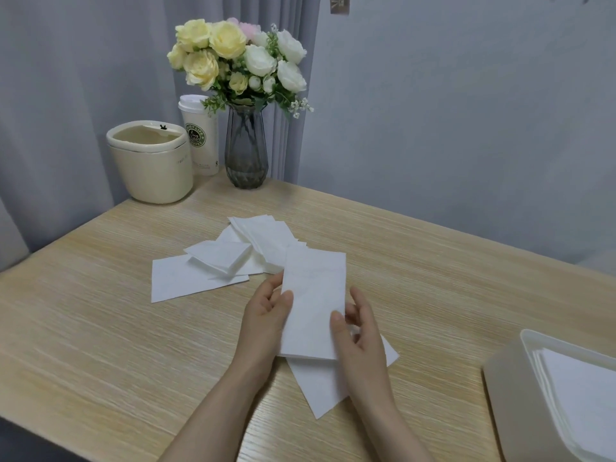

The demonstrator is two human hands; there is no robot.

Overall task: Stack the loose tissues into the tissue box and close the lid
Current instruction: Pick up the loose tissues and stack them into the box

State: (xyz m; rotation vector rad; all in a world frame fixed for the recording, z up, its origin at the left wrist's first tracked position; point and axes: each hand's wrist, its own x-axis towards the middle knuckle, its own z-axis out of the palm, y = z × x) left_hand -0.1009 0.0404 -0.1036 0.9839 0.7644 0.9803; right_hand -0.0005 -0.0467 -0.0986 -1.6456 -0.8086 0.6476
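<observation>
— Where is the tissue you work on now, and how do your fingers hold it?

— I hold one folded tissue (pixel 313 305) just above the table (pixel 100 328), at the near middle. My left hand (pixel 266 315) grips its left edge, thumb on top and fingers behind. My right hand (pixel 358 331) pinches its right edge near the lower corner, thumb on the front. Both hands are curled on the paper, not wide.

— And below it?

— One more loose tissue (pixel 320 385) lies flat under my hands, turned at an angle. Farther and to the left there is the scattered pile (pixel 233 258), several sheets that overlap each other, and one large sheet (pixel 180 278) lies at its left end.

— Where is the tissue box?

— The tissue box (pixel 510 395) stands at the near right edge of the table, well apart from the pile. It is open, and a neat stack (pixel 583 395) of white sheets is already inside. I do not see the lid in this view.

— So how far are you?

— I think I am somewhere in the middle. Some tissues are in the box, but many are still on the table, one is in my hands, and the lid is not closed.

— What else is on the table?

— At the far left corner: a cream bin (pixel 150 168), a paper cup (pixel 201 138) and a glass vase (pixel 246 148) with flowers (pixel 233 58).
</observation>
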